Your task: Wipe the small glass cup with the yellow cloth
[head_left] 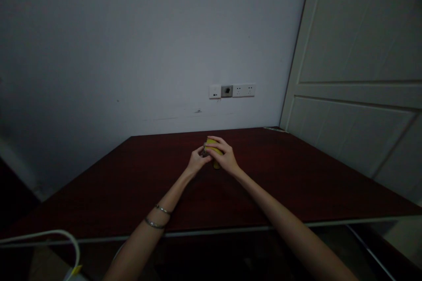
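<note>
Both my hands meet over the middle of a dark red table (132,184). My right hand (224,156) is wrapped round a small yellow object (213,148) and holds it just above the tabletop. My left hand (197,161) is closed in a pinch at the object's left end, where a small dark part (204,153) shows. What that part is, I cannot make out. Two thin bracelets (158,216) sit on my left forearm.
A white wall stands behind the table with a row of sockets (232,91). A white panelled door (359,74) is at the right. A white cable (62,237) loops at the lower left, below the table's front edge.
</note>
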The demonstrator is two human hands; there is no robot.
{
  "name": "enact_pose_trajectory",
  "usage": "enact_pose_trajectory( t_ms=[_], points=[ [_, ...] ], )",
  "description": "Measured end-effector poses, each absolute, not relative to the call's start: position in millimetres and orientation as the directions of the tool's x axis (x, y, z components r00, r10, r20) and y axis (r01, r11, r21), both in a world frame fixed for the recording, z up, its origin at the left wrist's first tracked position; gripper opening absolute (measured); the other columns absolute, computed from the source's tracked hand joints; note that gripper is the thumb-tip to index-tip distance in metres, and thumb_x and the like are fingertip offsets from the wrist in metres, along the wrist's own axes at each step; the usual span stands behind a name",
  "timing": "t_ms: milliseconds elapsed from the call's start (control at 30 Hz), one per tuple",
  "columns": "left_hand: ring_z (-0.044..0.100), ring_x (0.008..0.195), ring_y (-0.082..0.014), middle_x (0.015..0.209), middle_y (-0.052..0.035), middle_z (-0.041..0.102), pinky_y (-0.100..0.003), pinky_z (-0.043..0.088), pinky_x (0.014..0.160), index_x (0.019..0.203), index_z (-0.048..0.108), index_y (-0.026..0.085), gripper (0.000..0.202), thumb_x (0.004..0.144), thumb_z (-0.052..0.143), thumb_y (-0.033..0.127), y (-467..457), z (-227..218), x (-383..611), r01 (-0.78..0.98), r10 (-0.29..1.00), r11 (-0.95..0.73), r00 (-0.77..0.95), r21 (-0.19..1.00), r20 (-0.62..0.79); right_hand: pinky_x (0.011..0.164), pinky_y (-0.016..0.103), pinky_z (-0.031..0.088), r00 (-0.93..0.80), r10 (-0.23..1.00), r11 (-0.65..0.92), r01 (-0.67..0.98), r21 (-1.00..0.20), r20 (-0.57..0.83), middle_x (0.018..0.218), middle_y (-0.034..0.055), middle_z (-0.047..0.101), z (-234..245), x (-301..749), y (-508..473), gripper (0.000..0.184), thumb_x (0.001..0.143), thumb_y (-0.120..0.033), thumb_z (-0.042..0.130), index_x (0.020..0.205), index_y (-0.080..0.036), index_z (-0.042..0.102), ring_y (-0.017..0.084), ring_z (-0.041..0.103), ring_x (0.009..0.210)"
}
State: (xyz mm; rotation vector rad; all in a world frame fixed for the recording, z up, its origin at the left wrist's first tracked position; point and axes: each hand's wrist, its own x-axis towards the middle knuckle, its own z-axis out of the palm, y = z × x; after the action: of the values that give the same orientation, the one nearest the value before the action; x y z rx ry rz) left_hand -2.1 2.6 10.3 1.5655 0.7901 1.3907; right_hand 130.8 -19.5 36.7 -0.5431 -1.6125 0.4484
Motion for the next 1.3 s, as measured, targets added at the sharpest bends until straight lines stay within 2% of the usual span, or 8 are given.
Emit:
enact_pose_trajectory(
  t_ms=[300, 467, 600, 867, 967, 1067, 1167, 1300],
  points=[
    [0.061, 0.081, -0.0192, 0.092, -0.0076, 0.066, -0.031, 0.05, 0.075, 0.098, 0.061, 0.011, 0.052, 0.053, 0.075, 0.033, 1, 11, -3, -0.124, 0.915, -0.354, 0.161, 0.927, 0.371, 0.092, 0.037, 0.043, 0.065, 0.743, 0.67, -0.054, -0.741, 0.667, 0.102, 0.0071, 0.066, 37, 129, 10, 0.023, 0.069, -0.037, 0.063, 0.084, -0.02, 0.07, 0.022, 0.059, 0.1],
    [0.061, 0.068, -0.0173, 0.085, -0.008, 0.065, -0.033, 0.053, 0.062, 0.094, 0.061, 0.009, 0.051, 0.054, 0.073, 0.038, 0, 11, -3, -0.22, 0.954, -0.218, 0.159, 0.951, 0.255, 0.094, 0.038, 0.041, 0.004, 0.693, 0.72, -0.045, -0.692, 0.721, 0.112, 0.0064, 0.061, 35, 134, -2, 0.019, 0.069, -0.034, 0.064, 0.084, -0.023, 0.07, 0.022, 0.056, 0.105],
    [0.061, 0.069, -0.0172, 0.085, -0.0083, 0.065, -0.033, 0.054, 0.061, 0.094, 0.061, 0.01, 0.051, 0.053, 0.074, 0.038, -2, 15, -2, -0.241, 0.954, -0.217, 0.154, 0.946, 0.258, 0.095, 0.039, 0.041, -0.046, 0.652, 0.756, -0.025, -0.654, 0.756, 0.116, 0.0043, 0.059, 37, 136, -9, 0.015, 0.069, -0.03, 0.066, 0.083, -0.026, 0.071, 0.022, 0.054, 0.108],
    [0.061, 0.071, -0.0165, 0.087, -0.0065, 0.065, -0.032, 0.052, 0.066, 0.096, 0.061, 0.01, 0.051, 0.053, 0.075, 0.033, -5, 18, -2, -0.178, 0.937, -0.273, 0.175, 0.945, 0.303, 0.092, 0.039, 0.043, 0.062, 0.767, 0.641, -0.061, -0.765, 0.638, 0.106, 0.008, 0.065, 38, 135, 8, 0.026, 0.068, -0.037, 0.064, 0.087, -0.02, 0.07, 0.023, 0.059, 0.101],
    [0.061, 0.073, -0.0166, 0.088, -0.0068, 0.065, -0.03, 0.051, 0.067, 0.096, 0.06, 0.01, 0.049, 0.054, 0.074, 0.029, -4, 19, -2, -0.153, 0.934, -0.291, 0.166, 0.944, 0.315, 0.092, 0.037, 0.043, -0.059, 0.704, 0.709, 0.001, -0.705, 0.708, 0.11, 0.0066, 0.063, 42, 137, 1, 0.02, 0.069, -0.034, 0.065, 0.084, -0.022, 0.07, 0.022, 0.058, 0.102],
    [0.06, 0.073, -0.0167, 0.084, -0.0062, 0.066, -0.027, 0.048, 0.068, 0.092, 0.061, 0.009, 0.045, 0.051, 0.074, 0.023, -1, 18, -2, -0.103, 0.928, -0.342, 0.118, 0.934, 0.353, 0.093, 0.036, 0.042, -0.265, 0.571, 0.819, 0.125, -0.56, 0.777, 0.114, 0.0045, 0.06, 48, 139, -10, 0.015, 0.072, -0.029, 0.063, 0.085, -0.025, 0.07, 0.02, 0.055, 0.106],
    [0.06, 0.074, -0.0171, 0.08, -0.0058, 0.066, -0.026, 0.047, 0.068, 0.087, 0.062, 0.008, 0.041, 0.049, 0.073, 0.018, 3, 16, -1, -0.02, 0.916, -0.396, 0.067, 0.918, 0.396, 0.094, 0.035, 0.041, -0.424, 0.476, 0.879, 0.218, -0.423, 0.771, 0.117, 0.0039, 0.057, 52, 139, -16, 0.015, 0.075, -0.025, 0.06, 0.087, -0.026, 0.069, 0.019, 0.053, 0.109],
    [0.058, 0.072, -0.0146, 0.081, -0.0044, 0.064, -0.022, 0.044, 0.065, 0.094, 0.06, 0.008, 0.045, 0.051, 0.07, 0.018, 8, 11, -1, 0.098, 0.886, -0.463, 0.053, 0.881, 0.46, 0.09, 0.033, 0.043, -0.348, 0.496, 0.862, 0.309, -0.402, 0.795, 0.114, 0.0052, 0.058, 52, 135, -11, 0.016, 0.078, -0.025, 0.057, 0.088, -0.024, 0.069, 0.018, 0.055, 0.104]
  ],
)
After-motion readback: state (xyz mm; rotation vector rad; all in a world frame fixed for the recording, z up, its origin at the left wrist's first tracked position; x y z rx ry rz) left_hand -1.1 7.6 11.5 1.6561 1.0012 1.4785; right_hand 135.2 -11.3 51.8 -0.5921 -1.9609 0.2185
